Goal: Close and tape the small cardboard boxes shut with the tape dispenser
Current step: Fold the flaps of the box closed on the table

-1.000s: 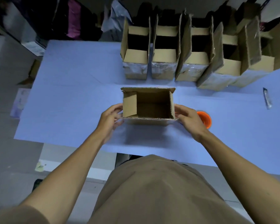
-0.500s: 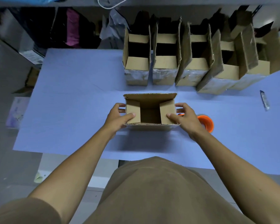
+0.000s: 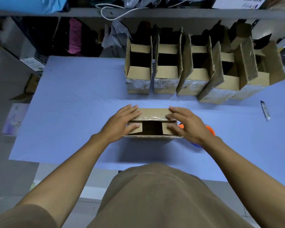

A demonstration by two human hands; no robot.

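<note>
Crowding behind, open boxes [image 3: 196, 73], orange tape dispenser [image 3: 210, 130] under right hand [image 3: 190, 127]

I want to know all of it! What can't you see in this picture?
- Tape dispenser, head view: the right hand covers most of it; only orange and blue edges show.
- Inside the box: too dark between its flaps to tell.
- Insides of the far boxes: black shadow.
- Small grey thing on the table: too small to name.
- Sign top right: cut off and blurred.

Dim bluish light, soft shadows, wide-angle distortion
</note>
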